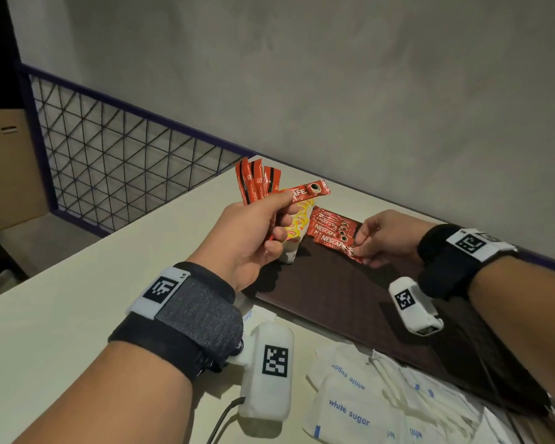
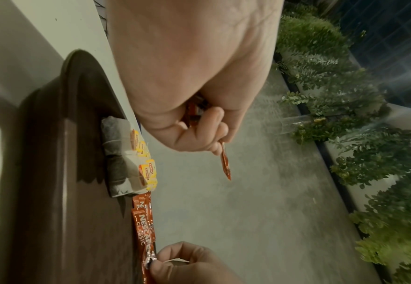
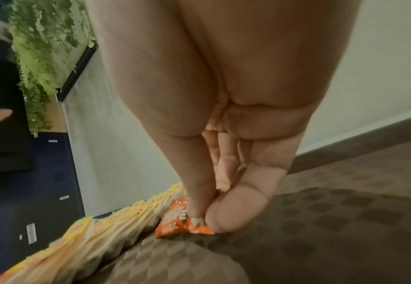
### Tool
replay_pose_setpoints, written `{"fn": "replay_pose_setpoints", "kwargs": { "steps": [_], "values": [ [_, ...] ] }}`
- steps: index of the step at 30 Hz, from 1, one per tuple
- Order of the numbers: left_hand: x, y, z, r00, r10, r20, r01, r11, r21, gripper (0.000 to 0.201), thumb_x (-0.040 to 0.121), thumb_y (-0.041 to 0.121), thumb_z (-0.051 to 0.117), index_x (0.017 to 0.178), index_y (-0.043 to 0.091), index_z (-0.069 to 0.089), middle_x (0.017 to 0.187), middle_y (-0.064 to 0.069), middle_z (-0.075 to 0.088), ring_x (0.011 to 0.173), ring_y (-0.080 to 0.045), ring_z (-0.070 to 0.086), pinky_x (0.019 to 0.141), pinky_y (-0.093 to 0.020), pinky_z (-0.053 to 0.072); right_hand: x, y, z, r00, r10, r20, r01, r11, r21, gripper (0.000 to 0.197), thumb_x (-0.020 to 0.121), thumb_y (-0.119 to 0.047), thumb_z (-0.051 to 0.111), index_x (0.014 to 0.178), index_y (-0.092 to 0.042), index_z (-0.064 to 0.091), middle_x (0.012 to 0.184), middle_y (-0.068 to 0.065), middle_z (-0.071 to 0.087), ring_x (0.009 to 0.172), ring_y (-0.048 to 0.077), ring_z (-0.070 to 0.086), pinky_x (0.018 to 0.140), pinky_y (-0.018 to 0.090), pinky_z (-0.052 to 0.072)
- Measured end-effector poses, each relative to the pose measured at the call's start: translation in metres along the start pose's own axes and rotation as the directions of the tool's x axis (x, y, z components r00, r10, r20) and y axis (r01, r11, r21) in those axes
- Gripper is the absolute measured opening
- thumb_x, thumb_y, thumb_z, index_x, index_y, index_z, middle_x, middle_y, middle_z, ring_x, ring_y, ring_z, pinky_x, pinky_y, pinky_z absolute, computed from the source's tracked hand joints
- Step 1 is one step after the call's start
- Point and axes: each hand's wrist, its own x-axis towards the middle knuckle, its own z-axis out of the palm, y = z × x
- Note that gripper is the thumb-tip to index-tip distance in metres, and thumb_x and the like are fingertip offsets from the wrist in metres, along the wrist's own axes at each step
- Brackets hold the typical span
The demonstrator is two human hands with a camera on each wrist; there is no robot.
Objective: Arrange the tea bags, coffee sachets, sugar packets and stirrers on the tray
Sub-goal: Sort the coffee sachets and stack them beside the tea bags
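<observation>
My left hand [image 1: 263, 229] is raised above the tray's far left corner and grips a fan of red coffee sachets [image 1: 260, 182], one lying across under the thumb. A dark brown tray [image 1: 334, 293] lies on the white table. Tea bags [image 1: 297, 225] with yellow tags are lined up at its far left. Beside them lies a row of red coffee sachets [image 1: 329, 227]. My right hand [image 1: 370, 243] pinches the near end of the frontmost coffee sachet [image 1: 334, 241] on the tray; the right wrist view shows thumb and finger on its crimped end [image 3: 196, 222].
White sugar packets [image 1: 366, 395] are heaped on the table [image 1: 61, 299] in front of the tray. A grey wall runs close behind the tray. A wire-mesh railing [image 1: 109, 161] stands past the table's left edge, with a cardboard box [image 1: 7, 168] beyond.
</observation>
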Motion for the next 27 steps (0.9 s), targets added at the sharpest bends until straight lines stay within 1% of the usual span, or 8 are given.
{"fn": "replay_pose_setpoints", "kwargs": {
  "steps": [5,8,11,15,19,21,23,27],
  "values": [
    [0.000,-0.001,0.001,1.000,0.005,-0.002,-0.005,1.000,0.001,0.024,0.096,0.030,0.072,0.093,0.006,0.074,0.065,0.002,0.060,0.048,-0.004,0.047,0.036,-0.014,0.035,0.006,-0.006,0.009,0.999,0.038,-0.026,-0.040,0.996,-0.082,0.025,0.086,0.003,0.076,0.091,-0.007,0.054,0.088,0.021,0.073,0.060,0.022,0.072,0.057,0.030,0.062],
    [-0.001,-0.001,0.002,1.000,0.006,-0.007,-0.006,1.000,0.006,0.024,0.097,0.030,0.072,0.092,0.006,0.074,0.064,0.002,0.061,0.048,-0.004,0.047,0.036,-0.014,0.035,0.007,-0.011,0.013,0.997,0.043,-0.069,-0.051,0.992,-0.117,0.023,0.087,0.003,0.075,0.093,-0.005,0.054,0.096,0.025,0.073,0.061,0.024,0.073,0.060,0.032,0.063],
    [-0.001,-0.001,0.002,1.000,0.005,-0.007,-0.005,1.000,0.002,0.024,0.097,0.029,0.072,0.092,0.006,0.074,0.064,0.002,0.061,0.047,-0.004,0.047,0.036,-0.014,0.035,0.009,-0.015,0.014,0.994,0.060,-0.092,-0.072,0.988,-0.134,0.020,0.086,-0.003,0.079,0.096,0.001,0.062,0.093,0.022,0.075,0.070,0.028,0.076,0.067,0.035,0.064],
    [-0.001,-0.001,0.004,1.000,0.011,-0.008,-0.011,1.000,-0.001,0.024,0.097,0.029,0.072,0.092,0.006,0.074,0.064,0.002,0.060,0.048,-0.004,0.046,0.036,-0.014,0.035,0.013,-0.019,0.017,0.991,0.086,-0.104,-0.100,0.985,-0.143,0.030,0.083,-0.017,0.084,0.102,0.000,0.066,0.088,0.016,0.076,0.069,0.024,0.077,0.060,0.030,0.062],
    [-0.001,-0.002,0.004,1.000,0.015,-0.016,-0.015,1.000,0.002,0.024,0.097,0.029,0.072,0.093,0.005,0.074,0.065,0.002,0.060,0.047,-0.003,0.047,0.037,-0.014,0.035,0.014,-0.022,0.018,0.991,0.091,-0.101,-0.105,0.984,-0.145,0.042,0.077,-0.027,0.089,0.102,-0.005,0.064,0.091,0.015,0.076,0.077,0.028,0.077,0.063,0.032,0.063],
    [-0.001,-0.003,0.004,1.000,0.013,-0.019,-0.013,1.000,0.005,0.024,0.097,0.029,0.072,0.094,0.005,0.075,0.065,0.002,0.060,0.048,-0.004,0.047,0.037,-0.014,0.035,0.011,-0.023,0.019,0.991,0.091,-0.094,-0.105,0.982,-0.156,0.044,0.074,-0.028,0.091,0.100,-0.009,0.061,0.094,0.013,0.074,0.076,0.026,0.077,0.058,0.028,0.060],
    [-0.001,-0.003,0.004,1.000,0.013,-0.020,-0.013,1.000,0.004,0.024,0.097,0.029,0.073,0.093,0.005,0.075,0.065,0.002,0.060,0.048,-0.004,0.047,0.037,-0.014,0.035,0.009,-0.024,0.020,0.992,0.087,-0.094,-0.101,0.981,-0.165,0.047,0.072,-0.023,0.092,0.101,-0.012,0.056,0.097,0.012,0.071,0.074,0.024,0.075,0.054,0.027,0.058],
    [-0.001,-0.004,0.005,1.000,0.016,-0.021,-0.015,1.000,0.009,0.024,0.096,0.028,0.073,0.091,0.005,0.075,0.063,0.002,0.060,0.048,-0.004,0.047,0.037,-0.014,0.035,0.011,-0.022,0.022,0.991,0.082,-0.110,-0.098,0.983,-0.158,0.061,0.072,-0.013,0.092,0.115,-0.011,0.050,0.103,0.012,0.066,0.077,0.027,0.074,0.058,0.031,0.061]
  ]
}}
